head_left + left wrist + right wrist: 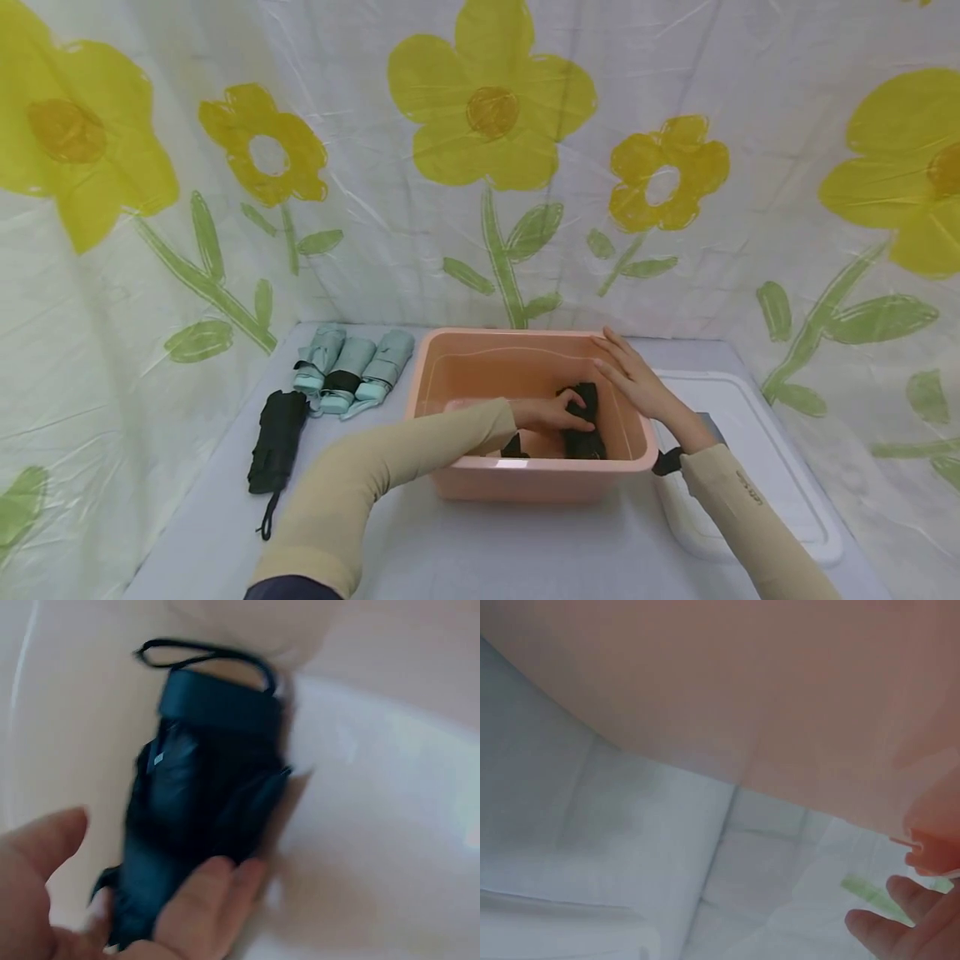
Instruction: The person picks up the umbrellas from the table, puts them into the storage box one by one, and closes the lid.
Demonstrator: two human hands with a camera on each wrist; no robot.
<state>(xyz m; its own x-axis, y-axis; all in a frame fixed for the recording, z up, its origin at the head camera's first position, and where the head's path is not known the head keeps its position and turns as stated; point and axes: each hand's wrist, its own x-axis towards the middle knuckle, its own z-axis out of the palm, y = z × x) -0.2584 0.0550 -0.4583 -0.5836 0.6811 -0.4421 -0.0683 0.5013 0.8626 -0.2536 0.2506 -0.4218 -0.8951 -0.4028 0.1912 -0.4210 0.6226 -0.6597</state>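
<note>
Nearest, a beige fabric sleeve (341, 483) leads to the left hand (553, 412), thumb spread, fingers touching a probably light, soft-skinned, stiff-cored black folded umbrella (202, 780), best gripped mid-body, inside the peach plastic tub (525, 487), whose rim the straight-fingered right hand (637, 383) touches.

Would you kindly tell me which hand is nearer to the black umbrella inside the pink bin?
Left. The left hand touches the black umbrella; the right hand is apart from it, at the right-hand rim of the pink bin.
</note>
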